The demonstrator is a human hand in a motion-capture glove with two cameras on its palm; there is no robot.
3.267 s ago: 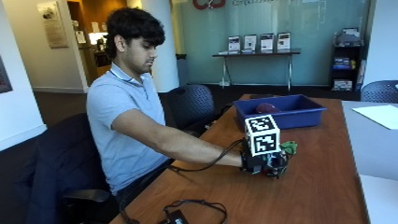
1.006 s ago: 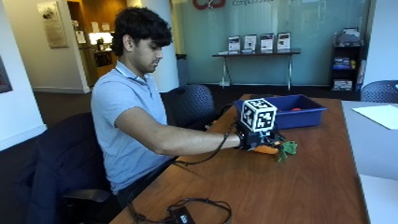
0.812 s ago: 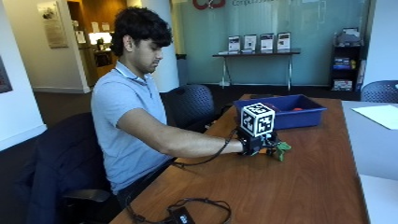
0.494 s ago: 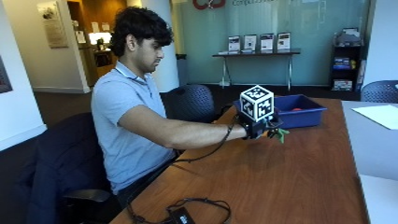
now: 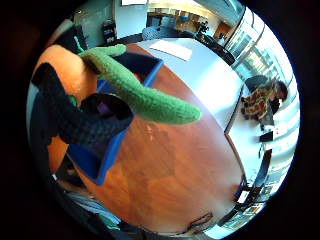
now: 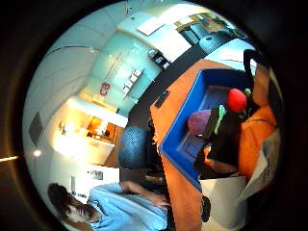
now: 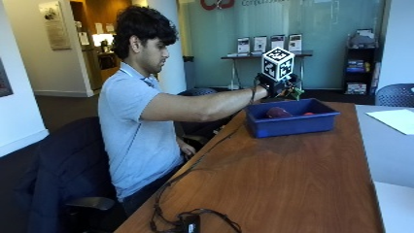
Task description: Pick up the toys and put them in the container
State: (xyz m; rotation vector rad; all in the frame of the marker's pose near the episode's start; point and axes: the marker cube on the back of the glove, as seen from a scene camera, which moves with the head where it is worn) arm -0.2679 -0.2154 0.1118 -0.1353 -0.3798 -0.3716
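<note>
My gloved right hand is raised above the near corner of the blue container at the far end of the wooden table. It grips a knitted orange toy with long green leaves; only the green tips show past the glove from outside. Black gloved fingers curl round the orange body. In the container lie a purple toy and a red toy. Both appear below my palm: the purple toy, the red toy.
A black cable and a small black device lie at the table's near edge. A white paper sheet sits on the grey part at right. Bare wood stretches between me and the container. An office chair stands behind it.
My hand has risen off the table with the orange toy in it and travelled away along the table to above the blue container.
</note>
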